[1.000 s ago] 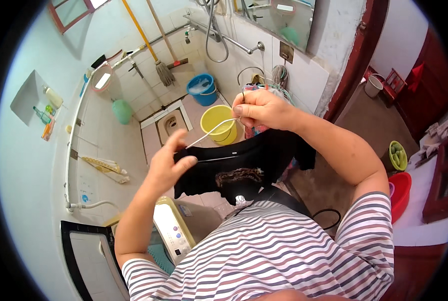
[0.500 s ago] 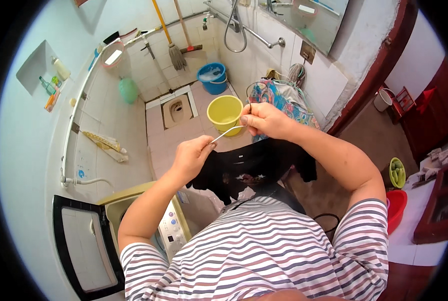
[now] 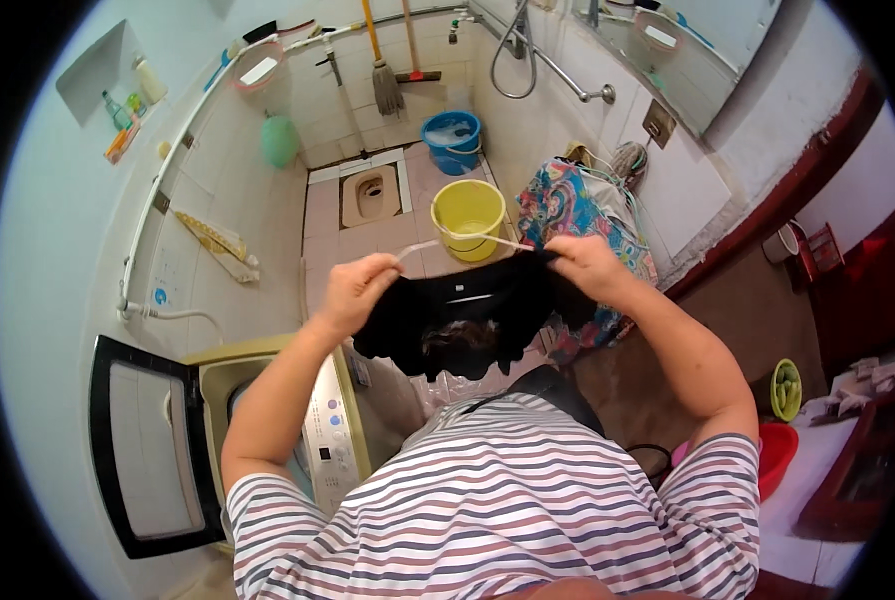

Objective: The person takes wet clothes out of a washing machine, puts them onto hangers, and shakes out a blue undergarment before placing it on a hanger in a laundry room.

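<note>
I hold a black garment (image 3: 467,315) stretched out in front of my chest, over the washing machine's edge. My left hand (image 3: 352,290) grips its left end and my right hand (image 3: 587,265) grips its right end. A thin white hanger (image 3: 457,240) runs between the two hands along the garment's top edge. The cloth hangs down in folds between my forearms and hides the floor just below it.
A top-loading washing machine (image 3: 332,430) stands at the lower left with its lid (image 3: 147,450) open. Beyond are a yellow bucket (image 3: 467,215), a blue bucket (image 3: 452,140), a floor toilet (image 3: 370,195), mops against the wall, a colourful cloth (image 3: 567,205), and a red basin (image 3: 777,450) at right.
My hands have moved apart and lowered a little, spreading the black garment wide. The view has tilted down, so more of the washing machine and its open lid shows.
</note>
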Available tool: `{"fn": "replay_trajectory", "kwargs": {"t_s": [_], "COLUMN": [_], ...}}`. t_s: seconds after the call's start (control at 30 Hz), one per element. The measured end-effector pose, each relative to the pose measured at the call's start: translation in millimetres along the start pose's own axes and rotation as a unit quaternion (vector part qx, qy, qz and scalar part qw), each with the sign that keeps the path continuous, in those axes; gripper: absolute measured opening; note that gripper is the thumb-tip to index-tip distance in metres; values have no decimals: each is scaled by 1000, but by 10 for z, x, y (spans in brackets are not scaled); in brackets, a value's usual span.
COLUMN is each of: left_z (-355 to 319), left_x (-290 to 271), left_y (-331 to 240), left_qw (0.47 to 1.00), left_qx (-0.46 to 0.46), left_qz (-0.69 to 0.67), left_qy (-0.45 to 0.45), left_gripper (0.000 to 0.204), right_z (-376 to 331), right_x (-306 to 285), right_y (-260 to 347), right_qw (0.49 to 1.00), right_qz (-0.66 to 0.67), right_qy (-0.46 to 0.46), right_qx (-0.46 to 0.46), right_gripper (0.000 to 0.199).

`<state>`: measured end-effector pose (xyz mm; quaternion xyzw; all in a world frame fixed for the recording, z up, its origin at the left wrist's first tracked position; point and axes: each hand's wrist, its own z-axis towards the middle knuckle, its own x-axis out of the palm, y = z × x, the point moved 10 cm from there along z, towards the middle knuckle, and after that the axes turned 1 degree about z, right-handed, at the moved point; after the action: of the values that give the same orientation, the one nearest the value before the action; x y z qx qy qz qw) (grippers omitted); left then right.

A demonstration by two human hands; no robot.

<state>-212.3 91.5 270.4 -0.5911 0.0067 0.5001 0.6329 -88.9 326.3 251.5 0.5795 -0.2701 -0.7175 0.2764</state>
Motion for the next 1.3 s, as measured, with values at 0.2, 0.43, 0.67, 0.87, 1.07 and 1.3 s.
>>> {"fn": "replay_trajectory", "kwargs": {"t_s": [0.2, 0.43, 0.67, 0.87, 1.07, 1.3], "left_z": [-39, 18, 1476, 723, -992, -107], "left_x": [-174, 90, -1004, -1368, 1365, 317], "left_y": [558, 1125, 66, -631, 1880, 683], "left_qw": [996, 988, 907, 747, 932, 984], "left_qx": [-48, -78, 85, 212, -225, -72], "left_qz": [-39, -108, 242, 406, -11, 112], "left_qy": [-62, -83, -334, -483, 284, 117], "left_gripper": [13, 26, 23, 19, 15, 17], "right_z": [136, 254, 1512, 824, -58, 184], "right_x": [-103, -216, -1296, -656, 1350, 725], "right_y": [263, 84, 226, 1001, -1264, -802], "right_qw": [998, 994, 906, 894, 897, 971], "right_qz": [48, -63, -358, -338, -247, -77], "right_qy": [-46, -77, -221, -198, 366, 215], "right_qx": [-7, -34, -49, -216, 1, 64], "right_gripper": [17, 18, 29, 22, 32, 31]}}
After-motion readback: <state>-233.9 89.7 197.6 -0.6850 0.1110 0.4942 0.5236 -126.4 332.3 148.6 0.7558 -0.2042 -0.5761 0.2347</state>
